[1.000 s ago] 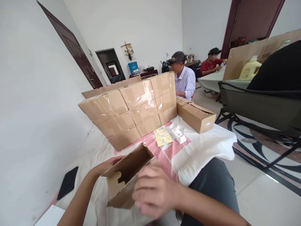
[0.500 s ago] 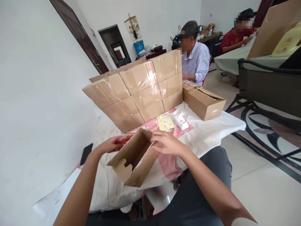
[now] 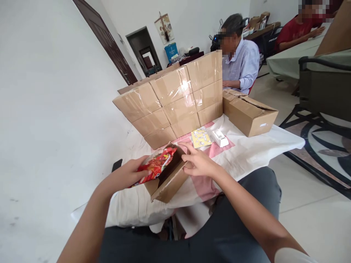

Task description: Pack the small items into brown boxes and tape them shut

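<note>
My left hand (image 3: 133,171) grips a red printed plastic packet (image 3: 160,163), probably packaged food, tilted over the left side of an open cardboard box (image 3: 171,187). The packet hides much of the box's opening and left wall. The box stands near the table's front edge. At its right rim is my right hand (image 3: 199,162), fingers bent over the edge and the thumb outside. Just beyond that hand lie a yellow patterned packet (image 3: 201,137) and a small white device (image 3: 219,138).
A wall of taped cardboard boxes (image 3: 178,106) rises at the back of the cloth-covered table (image 3: 255,149). A long closed carton (image 3: 249,115) sits at the right. One person (image 3: 238,58) sits behind it, another (image 3: 296,33) farther right. A dark phone-like object (image 3: 117,165) lies left.
My left hand has brought the red packet up from beside the box to over its opening. My right hand stays at the right rim. The view has shifted left.
</note>
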### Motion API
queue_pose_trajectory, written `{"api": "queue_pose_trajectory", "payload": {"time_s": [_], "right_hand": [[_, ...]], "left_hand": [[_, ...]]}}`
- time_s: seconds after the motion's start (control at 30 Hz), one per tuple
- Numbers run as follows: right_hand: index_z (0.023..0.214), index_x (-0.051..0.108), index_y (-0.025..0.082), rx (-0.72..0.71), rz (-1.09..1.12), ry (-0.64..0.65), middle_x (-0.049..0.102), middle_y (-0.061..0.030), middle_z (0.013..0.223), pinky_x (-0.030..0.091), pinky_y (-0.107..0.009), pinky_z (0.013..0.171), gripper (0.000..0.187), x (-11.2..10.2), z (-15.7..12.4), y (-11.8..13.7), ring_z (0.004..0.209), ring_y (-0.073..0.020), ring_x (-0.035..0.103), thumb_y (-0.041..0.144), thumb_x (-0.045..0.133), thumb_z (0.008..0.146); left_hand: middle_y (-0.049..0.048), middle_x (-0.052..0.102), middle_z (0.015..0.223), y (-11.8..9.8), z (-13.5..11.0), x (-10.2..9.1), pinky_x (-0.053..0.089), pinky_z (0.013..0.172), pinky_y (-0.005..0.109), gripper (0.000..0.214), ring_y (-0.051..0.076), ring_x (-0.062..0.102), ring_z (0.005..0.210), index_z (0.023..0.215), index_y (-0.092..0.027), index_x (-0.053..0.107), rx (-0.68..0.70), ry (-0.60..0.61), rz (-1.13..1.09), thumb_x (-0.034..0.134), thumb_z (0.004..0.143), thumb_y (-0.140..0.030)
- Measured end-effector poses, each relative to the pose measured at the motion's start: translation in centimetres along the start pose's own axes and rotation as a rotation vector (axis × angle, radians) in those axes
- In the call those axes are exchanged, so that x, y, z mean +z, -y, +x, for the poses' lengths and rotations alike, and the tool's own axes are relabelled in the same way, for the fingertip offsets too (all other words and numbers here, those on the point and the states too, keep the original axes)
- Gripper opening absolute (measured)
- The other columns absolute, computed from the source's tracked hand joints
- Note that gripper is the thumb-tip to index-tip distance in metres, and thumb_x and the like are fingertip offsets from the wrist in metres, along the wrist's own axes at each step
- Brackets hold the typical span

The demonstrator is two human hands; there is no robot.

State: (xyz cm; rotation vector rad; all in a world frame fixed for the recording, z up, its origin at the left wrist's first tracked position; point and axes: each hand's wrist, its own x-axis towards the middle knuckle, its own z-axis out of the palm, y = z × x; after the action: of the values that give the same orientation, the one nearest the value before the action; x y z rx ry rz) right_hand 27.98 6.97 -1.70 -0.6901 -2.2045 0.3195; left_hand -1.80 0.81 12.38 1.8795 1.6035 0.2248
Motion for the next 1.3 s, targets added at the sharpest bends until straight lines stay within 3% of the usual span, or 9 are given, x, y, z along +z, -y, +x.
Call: {"api": "queue_pose_trajectory", "payload": {"time_s": [0.27,0.43,0.53,0.67,0.8,0.97,1.13,1.2,1.3], "right_hand": [[0.076,0.059,0.02,-0.035,-0.056,-0.049,0.036,-0.0098,0.168,0.051,-0.035,0.071,0.01,0.7,-0.1,-0.1,0.084,-0.0193,0.068,0.022,0.069,0.076],[0.076,0.059,0.02,-0.038,-0.066,-0.059,0.042,-0.0118,0.164,0.05,-0.034,0.068,0.011,0.1,-0.4,-0.5,0.081,-0.0192,0.068,0.024,0.068,0.079],[0.077,0.058,0.021,-0.015,-0.056,-0.052,0.045,-0.0109,0.161,0.05,-0.034,0.069,0.014,-0.3,-0.6,-0.4,0.083,-0.0198,0.069,0.028,0.068,0.084],[0.09,0.06,0.022,0.032,0.037,-0.13,0.049,-0.0127,0.157,0.055,-0.036,0.08,0.015,-0.8,-0.6,-0.5,0.099,-0.0244,0.07,0.034,0.069,0.089],[0.118,0.06,0.023,0.06,0.177,-0.223,0.052,-0.0173,0.151,0.055,-0.043,0.098,0.043,-0.8,-0.4,-1.4,0.129,-0.0326,0.061,0.045,0.078,0.086],[0.126,0.067,0.023,0.012,0.247,-0.019,0.069,-0.0119,0.134,0.054,-0.04,0.1,0.046,1.1,-0.1,-2.6,0.123,-0.0288,0.067,0.048,0.077,0.089],[0.109,0.073,0.02,0.126,0.352,0.015,0.072,-0.0104,0.125,0.055,-0.03,0.077,0.03,3.9,0.3,-3.2,0.097,-0.0209,0.072,0.046,0.069,0.095],[0.109,0.071,0.02,0.198,0.356,-0.039,0.074,-0.0083,0.113,0.053,-0.03,0.075,0.027,4.8,0.3,-3.2,0.085,-0.0182,0.069,0.044,0.064,0.098],[0.128,0.062,0.022,0.343,0.336,-0.192,0.069,-0.0099,0.128,0.054,-0.031,0.073,0.04,5.9,0.3,-2.9,0.082,-0.0169,0.065,0.041,0.068,0.093]], "left_hand": [[0.0047,0.078,0.115,2.1,8.3,4.4,0.052,0.091,0.035,0.032,0.032,0.07,0.106,0.108,-0.027,0.078,0.156,0.096,0.146,0.069,0.079,-0.038],[0.0065,0.082,0.107,2.7,9.9,7.1,0.054,0.086,0.041,0.038,0.035,0.073,0.091,0.115,-0.03,0.08,0.114,0.154,0.194,0.073,0.078,-0.039],[0.0069,0.078,0.126,2.5,9.6,7.2,0.052,0.097,0.046,0.052,0.038,0.072,0.108,0.132,-0.033,0.073,0.155,0.134,0.19,0.073,0.082,-0.045],[0.0053,0.058,0.156,2.3,8.7,5.9,0.038,0.12,0.045,0.06,0.036,0.053,0.142,0.148,-0.029,0.061,0.263,0.023,0.144,0.062,0.094,-0.055],[0.0091,0.074,0.131,3.7,7.9,5.6,0.049,0.108,0.039,0.047,0.029,0.068,0.12,0.128,-0.023,0.073,0.459,-0.132,0.072,0.054,0.1,-0.055],[0.013,0.076,0.106,6.5,7.4,6.5,0.054,0.096,0.04,0.059,0.026,0.07,0.101,0.104,-0.018,0.076,0.496,-0.406,-0.014,0.036,0.104,-0.062],[0.0146,0.063,0.142,9.0,6.2,6.4,0.031,0.125,0.05,0.062,0.032,0.05,0.14,0.122,-0.021,0.071,0.424,-0.717,-0.059,0.038,0.101,-0.068],[0.0138,0.06,0.15,9.8,5.0,6.0,0.024,0.129,0.052,0.073,0.032,0.046,0.147,0.143,-0.021,0.06,0.366,-0.659,-0.173,0.029,0.101,-0.073],[0.0115,0.056,0.157,10.1,3.0,6.0,0.022,0.13,0.053,0.088,0.034,0.043,0.152,0.154,-0.022,0.053,0.312,-0.316,-0.329,0.009,0.1,-0.076]]}}
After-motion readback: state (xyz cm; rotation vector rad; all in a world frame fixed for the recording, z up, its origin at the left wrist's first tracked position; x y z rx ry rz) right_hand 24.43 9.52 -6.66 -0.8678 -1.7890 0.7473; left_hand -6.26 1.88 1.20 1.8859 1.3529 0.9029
